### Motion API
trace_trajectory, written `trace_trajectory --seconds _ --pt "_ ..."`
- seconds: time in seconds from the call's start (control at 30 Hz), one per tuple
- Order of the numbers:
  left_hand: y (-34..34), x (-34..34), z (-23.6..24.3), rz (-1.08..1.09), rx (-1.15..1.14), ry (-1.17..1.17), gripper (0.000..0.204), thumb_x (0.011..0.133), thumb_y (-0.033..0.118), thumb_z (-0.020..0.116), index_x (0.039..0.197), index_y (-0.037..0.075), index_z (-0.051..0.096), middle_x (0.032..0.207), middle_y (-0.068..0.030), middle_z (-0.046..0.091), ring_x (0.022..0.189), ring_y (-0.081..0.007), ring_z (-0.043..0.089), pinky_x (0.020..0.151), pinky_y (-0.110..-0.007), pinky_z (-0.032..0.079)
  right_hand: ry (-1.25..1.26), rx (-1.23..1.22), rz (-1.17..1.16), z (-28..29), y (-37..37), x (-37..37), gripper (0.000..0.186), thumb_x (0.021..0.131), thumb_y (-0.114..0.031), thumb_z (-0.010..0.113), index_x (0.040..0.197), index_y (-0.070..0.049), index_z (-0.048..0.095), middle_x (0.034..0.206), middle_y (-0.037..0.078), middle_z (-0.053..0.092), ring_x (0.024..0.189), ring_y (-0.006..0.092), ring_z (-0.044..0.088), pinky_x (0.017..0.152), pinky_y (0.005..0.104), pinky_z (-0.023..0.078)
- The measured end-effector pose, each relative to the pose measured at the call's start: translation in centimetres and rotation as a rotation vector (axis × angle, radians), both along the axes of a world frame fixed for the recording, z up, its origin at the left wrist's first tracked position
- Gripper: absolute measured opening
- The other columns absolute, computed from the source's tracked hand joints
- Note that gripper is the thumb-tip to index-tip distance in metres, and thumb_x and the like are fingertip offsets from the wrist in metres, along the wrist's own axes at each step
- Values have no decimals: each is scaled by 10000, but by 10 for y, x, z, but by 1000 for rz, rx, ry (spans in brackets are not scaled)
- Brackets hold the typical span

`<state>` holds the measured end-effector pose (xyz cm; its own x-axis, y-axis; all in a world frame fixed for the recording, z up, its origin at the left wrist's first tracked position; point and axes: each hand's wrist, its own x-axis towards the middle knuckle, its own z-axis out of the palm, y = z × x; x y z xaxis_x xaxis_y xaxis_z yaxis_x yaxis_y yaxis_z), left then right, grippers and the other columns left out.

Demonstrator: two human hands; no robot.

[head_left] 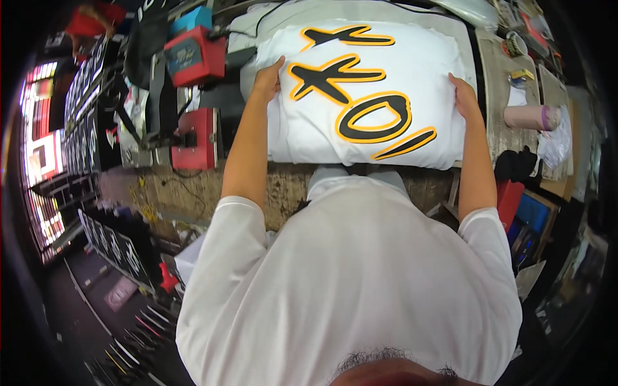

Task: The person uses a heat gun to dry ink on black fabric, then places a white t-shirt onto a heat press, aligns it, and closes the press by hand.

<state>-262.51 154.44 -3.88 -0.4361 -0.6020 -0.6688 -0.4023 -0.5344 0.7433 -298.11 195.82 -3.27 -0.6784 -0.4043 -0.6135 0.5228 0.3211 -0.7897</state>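
Observation:
A white printed T-shirt [309,128] lies spread on the pale worktop before me, its cloth slightly rumpled. Bold black shapes edged in orange run across it. At its left edge my left hand [268,80] is closed on the cloth, with the fingertips partly hidden. My right hand [464,98] grips the opposite edge, thumb side up, and its other fingers are tucked out of sight. Both forearms reach forward from short white sleeves.
Red machine parts [194,58] and a red box-shaped unit [194,138] stand left of the shirt. On the right are a pink cylinder [531,118], a cup [515,45] and a black cloth bundle [516,165]. Another person [96,26] in red is at the far left.

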Motion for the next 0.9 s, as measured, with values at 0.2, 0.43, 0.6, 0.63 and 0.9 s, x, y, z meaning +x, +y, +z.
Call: trace_trajectory --seconds 0.2,0.43,0.6,0.63,0.9 --pt "61 78 29 -170 45 -114 472 891 455 707 1059 17 645 946 -71 677 799 -168 642 766 -298 511 -42 161 284 25 75 44 212 956 -311 638 1027 -111 625 819 -38 606 712 64 551 654 259 468" --pt "141 161 12 -233 -52 -95 300 896 311 728 984 28 683 843 9 636 749 -82 549 730 -256 460 -14 128 488 26 134 77 351 820 -136 750 1142 -55 634 855 -43 619 745 53 537 638 204 380" --pt "178 176 -4 -303 -114 -151 306 866 276 763 1039 30 709 859 30 651 750 -59 523 690 -247 420 165 248 527 30 125 97 243 818 -138 752 1025 -46 664 873 -32 611 779 78 555 695 228 430" --pt "182 177 -6 -233 -120 -162 315 860 264 770 1066 34 710 879 35 659 751 -58 521 686 -249 414 223 288 544 26 125 97 212 821 -141 752 991 -50 661 859 -28 603 769 80 552 700 227 431" --pt "167 180 16 -211 96 120 432 873 148 711 1273 32 598 1148 -35 677 1026 -157 615 934 -332 434 22 24 323 30 139 102 194 922 -258 660 950 -81 587 877 -13 562 785 81 473 710 245 416"
